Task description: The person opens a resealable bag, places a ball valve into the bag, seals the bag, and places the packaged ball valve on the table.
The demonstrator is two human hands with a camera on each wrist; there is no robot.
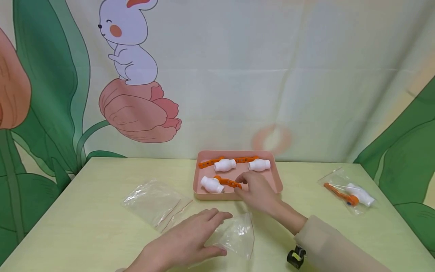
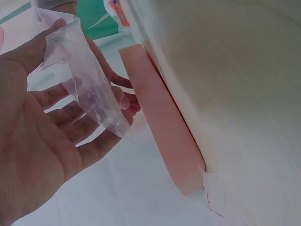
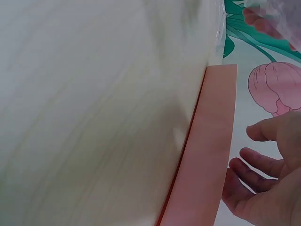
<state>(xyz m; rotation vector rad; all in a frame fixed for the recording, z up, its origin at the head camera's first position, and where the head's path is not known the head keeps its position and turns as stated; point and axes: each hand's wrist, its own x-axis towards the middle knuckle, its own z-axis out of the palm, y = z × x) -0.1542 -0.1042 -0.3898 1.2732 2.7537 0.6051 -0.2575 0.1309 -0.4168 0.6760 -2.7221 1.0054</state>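
In the head view, a pink tray (image 1: 228,196) holds three white barrel-shaped pieces (image 1: 212,184), each beside an orange holed lever (image 1: 231,183); they look like plastic ball valves. My right hand (image 1: 259,192) reaches over the tray's front right, fingertips at the end of the front lever. The right wrist view shows its thumb and fingers apart, nothing gripped between them. My left hand (image 1: 185,236) is in front of the tray, thumb and fingers spread. A clear plastic bag (image 2: 89,80) lies across its thumb and relaxed fingers, off the table.
Clear bags (image 1: 154,204) lie flat on the table (image 1: 85,226) left of the tray. At the right lies a bag (image 1: 350,192) with a white piece and orange lever inside. A black object (image 1: 295,257) shows by the right sleeve. A printed curtain (image 1: 221,75) hangs behind.
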